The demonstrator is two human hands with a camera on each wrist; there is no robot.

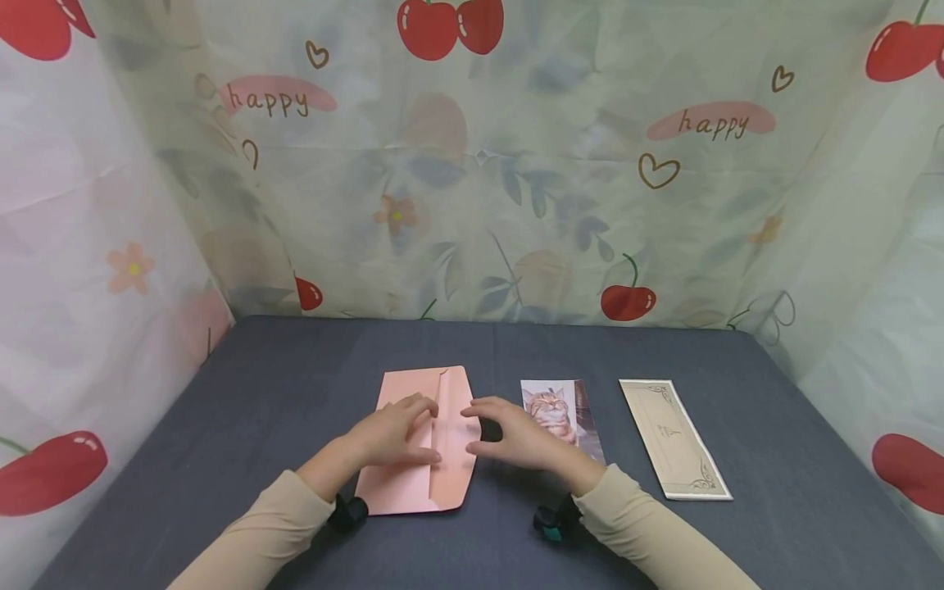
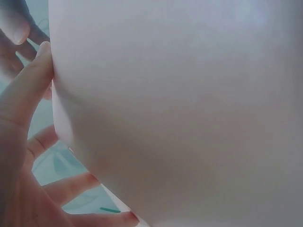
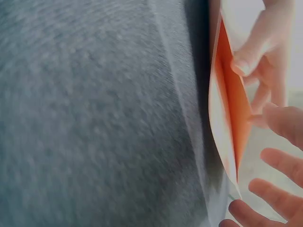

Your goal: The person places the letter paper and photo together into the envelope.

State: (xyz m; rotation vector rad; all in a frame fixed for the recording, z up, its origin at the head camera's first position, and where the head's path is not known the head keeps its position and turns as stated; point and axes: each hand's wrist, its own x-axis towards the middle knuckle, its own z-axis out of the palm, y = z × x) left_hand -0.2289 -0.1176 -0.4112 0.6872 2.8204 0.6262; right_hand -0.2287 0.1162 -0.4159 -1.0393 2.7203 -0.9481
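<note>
A pink envelope (image 1: 398,483) lies on the table, flap side to the right. My left hand (image 1: 394,430) is over its left panel, thumb and fingers spread apart, tips touching the panel's edge. The right wrist view shows the envelope (image 3: 242,118) with its mouth gaping and the left hand (image 3: 267,52) against it. Beyond the flap, my right hand (image 1: 516,434) has spread, slightly bent fingers, tips close to the flap's edge and nothing held. The envelope (image 2: 180,94) fills most of the left wrist view, with the left hand (image 2: 28,156) along its edge.
A cat picture card (image 1: 551,410) lies partly under the right hand and forearm. Farther right is a beige card (image 1: 674,438) with ornate corners. A dark cloth covers the table (image 1: 295,360), and a patterned curtain (image 1: 479,205) hangs behind and at both sides.
</note>
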